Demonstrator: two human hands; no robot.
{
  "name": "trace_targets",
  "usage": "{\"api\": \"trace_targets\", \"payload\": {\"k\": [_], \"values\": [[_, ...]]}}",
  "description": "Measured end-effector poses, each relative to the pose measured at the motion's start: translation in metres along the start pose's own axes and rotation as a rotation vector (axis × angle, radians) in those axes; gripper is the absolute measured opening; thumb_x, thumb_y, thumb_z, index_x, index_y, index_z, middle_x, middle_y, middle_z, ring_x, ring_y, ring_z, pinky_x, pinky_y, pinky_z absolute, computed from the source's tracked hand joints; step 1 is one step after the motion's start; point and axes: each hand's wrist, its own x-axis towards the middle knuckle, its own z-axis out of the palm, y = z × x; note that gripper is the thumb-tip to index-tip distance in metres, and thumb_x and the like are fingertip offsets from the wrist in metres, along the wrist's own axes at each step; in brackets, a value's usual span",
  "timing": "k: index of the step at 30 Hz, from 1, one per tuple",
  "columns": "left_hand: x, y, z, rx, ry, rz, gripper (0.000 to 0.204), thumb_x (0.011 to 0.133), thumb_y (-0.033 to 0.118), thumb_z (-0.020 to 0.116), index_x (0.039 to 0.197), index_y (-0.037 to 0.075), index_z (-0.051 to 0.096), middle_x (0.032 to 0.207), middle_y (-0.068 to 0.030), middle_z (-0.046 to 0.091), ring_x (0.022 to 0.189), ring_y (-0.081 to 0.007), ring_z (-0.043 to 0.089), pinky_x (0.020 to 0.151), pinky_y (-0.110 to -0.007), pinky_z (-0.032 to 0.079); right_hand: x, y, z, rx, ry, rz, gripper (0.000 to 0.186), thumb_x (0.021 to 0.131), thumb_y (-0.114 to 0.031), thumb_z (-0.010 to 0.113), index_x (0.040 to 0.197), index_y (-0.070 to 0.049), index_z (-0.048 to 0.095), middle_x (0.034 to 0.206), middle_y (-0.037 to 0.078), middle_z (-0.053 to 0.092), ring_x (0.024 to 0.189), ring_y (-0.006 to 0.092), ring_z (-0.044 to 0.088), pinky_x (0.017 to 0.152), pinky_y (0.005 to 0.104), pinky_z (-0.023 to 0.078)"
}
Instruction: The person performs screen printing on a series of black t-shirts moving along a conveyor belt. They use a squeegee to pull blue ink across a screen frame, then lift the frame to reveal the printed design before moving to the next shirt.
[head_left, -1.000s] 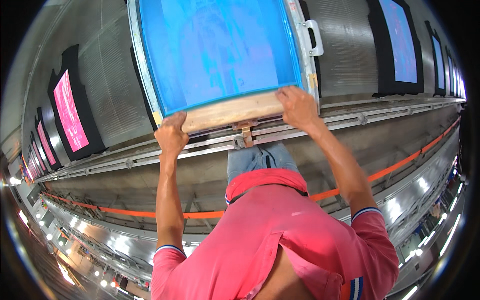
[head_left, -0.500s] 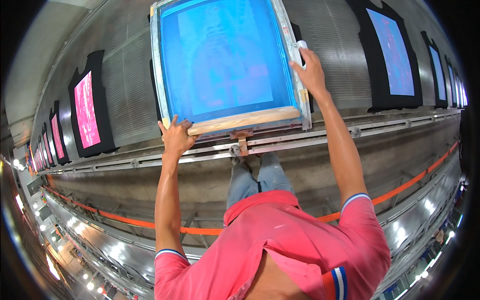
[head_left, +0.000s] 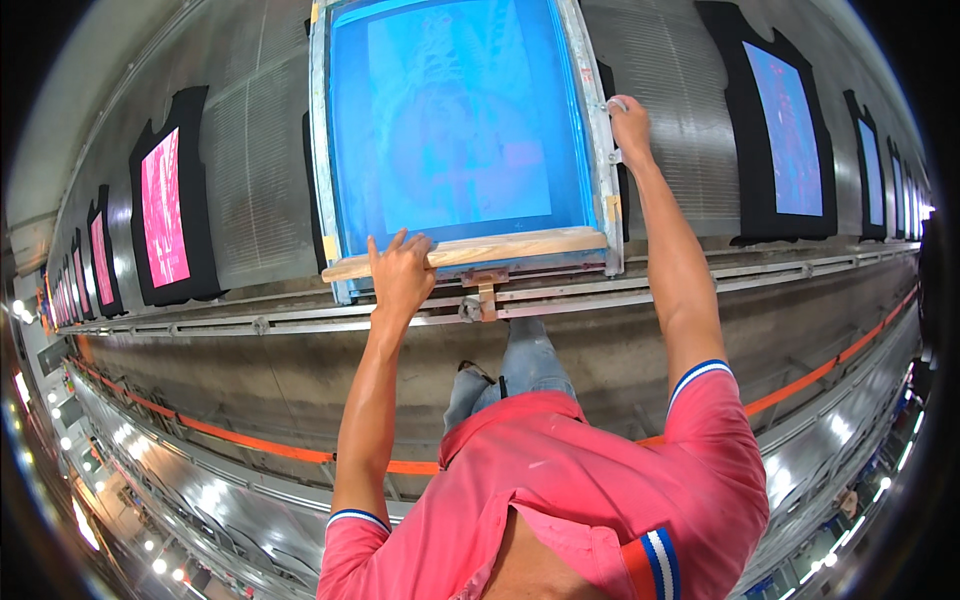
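Note:
A screen printing frame (head_left: 598,150) with blue mesh (head_left: 350,150) lies flat in front of me, a pale rectangular design showing in it. Across its near end rests a wooden squeegee (head_left: 520,246). My left hand (head_left: 402,275) is closed over the squeegee near its left end, fingers over the far side of the wood. On the frame's right side, my right hand (head_left: 632,128) is closed round a small handle, mostly hidden by the fingers.
Black shirts with pink prints (head_left: 165,210) lie along the grey table (head_left: 262,150) to the left, and ones with blue prints (head_left: 785,130) to the right. A metal rail (head_left: 400,318) runs along the near edge. Behind me stretches an orange bar (head_left: 260,440).
My left hand has moved right from the frame's near left corner onto the squeegee. My right hand has gone from outstretched fingers to closed round the side handle. My legs have shifted.

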Motion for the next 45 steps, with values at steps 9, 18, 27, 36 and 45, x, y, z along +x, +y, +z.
{"api": "trace_targets", "payload": {"k": [9, 18, 27, 36, 45], "values": [[-0.001, -0.002, 0.0, 0.022, -0.017, 0.019, 0.033, 0.076, 0.006, 0.068, 0.108, 0.012, 0.074, 0.117, -0.0058, 0.074, 0.122, -0.0307, 0.063, 0.109, -0.067, 0.033, -0.009, -0.013, -0.008, -0.008, 0.013, 0.01, 0.029, 0.092, -0.022, 0.064, 0.112, -0.003, 0.072, 0.106, 0.018, 0.073, 0.102, 0.0338, 0.069, 0.089, 0.041, 0.05], [-0.011, -0.004, -0.014, -0.072, -0.019, 0.014, 0.035, 0.075, 0.002, 0.063, 0.107, 0.011, 0.075, 0.116, -0.0086, 0.074, 0.121, -0.0323, 0.063, 0.109, -0.069, 0.032, -0.01, -0.037, -0.014, 0.058, 0.122, 0.009, 0.026, 0.087, -0.016, 0.065, 0.103, 0.002, 0.075, 0.093, 0.014, 0.076, 0.091, 0.0232, 0.07, 0.083, 0.0356, 0.052], [-0.043, -0.112, -0.055, -0.157, 0.031, 0.003, 0.034, 0.073, 0.006, 0.066, 0.106, 0.012, 0.076, 0.118, -0.0064, 0.074, 0.124, -0.0317, 0.061, 0.113, -0.07, 0.024, -0.072, -0.135, 0.027, 0.08, 0.262, -0.146, 0.024, 0.087, -0.02, 0.066, 0.096, -0.001, 0.078, 0.086, 0.013, 0.077, 0.082, 0.0239, 0.072, 0.077, 0.0363, 0.053], [-0.092, -0.343, -0.12, -0.124, 0.037, -0.008, 0.031, 0.077, 0.02, 0.078, 0.107, 0.016, 0.077, 0.114, -0.0069, 0.075, 0.122, -0.0324, 0.063, 0.112, -0.069, 0.026, -0.194, -0.267, 0.202, -0.031, 0.36, -0.222, 0.028, 0.089, -0.027, 0.061, 0.096, -0.005, 0.078, 0.091, 0.025, 0.072, 0.09, 0.0439, 0.07, 0.081, 0.0496, 0.056], [-0.122, -0.516, -0.167, -0.084, -0.03, -0.126, 0.032, 0.076, 0.02, 0.081, 0.107, 0.014, 0.078, 0.115, -0.009, 0.074, 0.123, -0.0331, 0.062, 0.113, -0.069, 0.024, -0.268, -0.354, 0.379, 0.046, 0.204, -0.095, 0.024, 0.09, -0.024, 0.06, 0.098, -0.009, 0.077, 0.091, 0.021, 0.074, 0.091, 0.0411, 0.072, 0.08, 0.0468, 0.057]]}}
